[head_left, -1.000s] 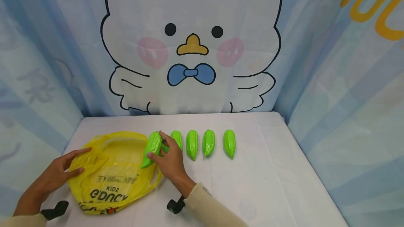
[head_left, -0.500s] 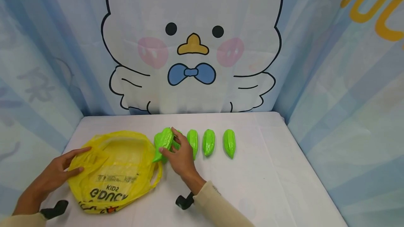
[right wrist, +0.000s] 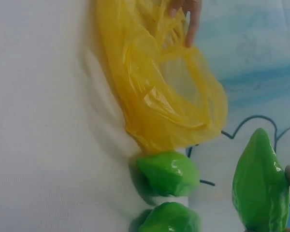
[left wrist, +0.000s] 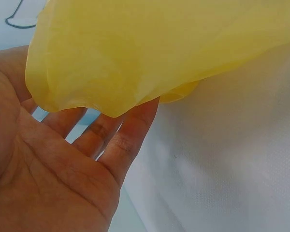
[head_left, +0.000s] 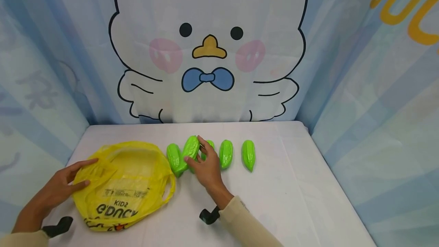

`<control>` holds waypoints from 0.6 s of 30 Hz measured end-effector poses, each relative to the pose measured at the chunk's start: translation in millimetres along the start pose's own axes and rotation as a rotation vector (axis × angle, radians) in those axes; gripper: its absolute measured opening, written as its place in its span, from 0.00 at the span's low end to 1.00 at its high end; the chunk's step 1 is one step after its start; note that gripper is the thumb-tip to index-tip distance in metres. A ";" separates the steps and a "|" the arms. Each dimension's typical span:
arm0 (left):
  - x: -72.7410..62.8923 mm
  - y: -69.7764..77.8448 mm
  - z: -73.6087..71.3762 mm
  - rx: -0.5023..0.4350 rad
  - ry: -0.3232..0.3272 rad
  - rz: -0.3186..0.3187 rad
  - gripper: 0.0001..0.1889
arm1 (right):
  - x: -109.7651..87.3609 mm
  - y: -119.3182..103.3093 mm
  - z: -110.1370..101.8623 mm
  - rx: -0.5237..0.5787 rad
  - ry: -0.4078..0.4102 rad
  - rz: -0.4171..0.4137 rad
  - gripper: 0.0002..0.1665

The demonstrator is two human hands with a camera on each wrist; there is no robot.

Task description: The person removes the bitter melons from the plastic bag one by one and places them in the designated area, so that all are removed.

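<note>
My right hand pinches a shiny green bitter gourd between thumb and fingers, above the left part of a row. In the right wrist view this held gourd points its tip upward. Beside the bag lies another bitter gourd; one more is mostly hidden beneath the held gourd and hand. My left hand holds the left edge of a yellow plastic bag with thumb and fingers. In the left wrist view the yellow film covers the fingertips. The bag's contents cannot be seen.
On the white-covered table, the row continues rightward with a partly hidden gourd, a middle gourd and a rightmost gourd. A printed cloth backdrop rises behind the table, with cloth walls at both sides.
My right hand has carried the gourd rightward and slightly up, away from the bag and along the row. The gourd beside the bag now shows. My left hand and the bag have stayed put.
</note>
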State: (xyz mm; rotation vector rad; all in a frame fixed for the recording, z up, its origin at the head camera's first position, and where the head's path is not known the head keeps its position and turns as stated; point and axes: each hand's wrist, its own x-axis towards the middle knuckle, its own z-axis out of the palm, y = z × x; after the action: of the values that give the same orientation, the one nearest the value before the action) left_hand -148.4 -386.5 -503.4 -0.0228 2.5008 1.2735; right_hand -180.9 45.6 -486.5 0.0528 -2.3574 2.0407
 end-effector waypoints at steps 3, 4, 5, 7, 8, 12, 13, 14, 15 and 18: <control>-0.6 -0.6 -0.6 -0.004 0.003 0.019 0.41 | 1.4 1.3 -5.3 -0.015 0.017 -0.007 0.47; -0.7 -0.5 -0.4 -0.003 0.004 0.018 0.41 | 1.8 1.7 -7.4 -0.015 0.023 -0.008 0.47; -1.0 -0.2 -0.2 -0.002 0.004 0.017 0.41 | 2.2 2.1 -9.7 -0.014 0.028 -0.008 0.47; -1.2 0.1 -0.1 -0.003 0.003 0.021 0.40 | 3.3 3.4 -14.4 -0.013 0.038 -0.007 0.47; -1.3 0.3 -0.1 -0.003 0.003 0.022 0.40 | 3.5 3.6 -16.9 -0.014 0.042 -0.005 0.47; -1.8 0.7 -0.2 -0.005 0.004 0.036 0.40 | 4.6 4.5 -27.3 -0.017 0.056 -0.004 0.47; -2.0 0.8 0.0 -0.002 0.006 0.033 0.40 | 4.5 4.3 -29.9 -0.019 0.059 -0.004 0.48; -2.0 1.0 0.1 0.001 0.007 0.030 0.40 | 4.6 4.3 -32.4 -0.022 0.064 -0.002 0.48; -2.1 1.4 0.2 0.004 0.008 0.026 0.40 | 4.8 4.2 -35.0 -0.021 0.069 -0.002 0.48; -2.4 0.8 0.3 0.005 0.009 0.029 0.39 | 4.8 3.8 -42.9 -0.026 0.088 0.002 0.48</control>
State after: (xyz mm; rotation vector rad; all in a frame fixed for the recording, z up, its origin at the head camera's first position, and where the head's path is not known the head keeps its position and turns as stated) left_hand -146.2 -386.1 -502.1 0.0087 2.5203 1.2806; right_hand -186.1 88.5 -483.9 -0.0397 -2.3320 1.9694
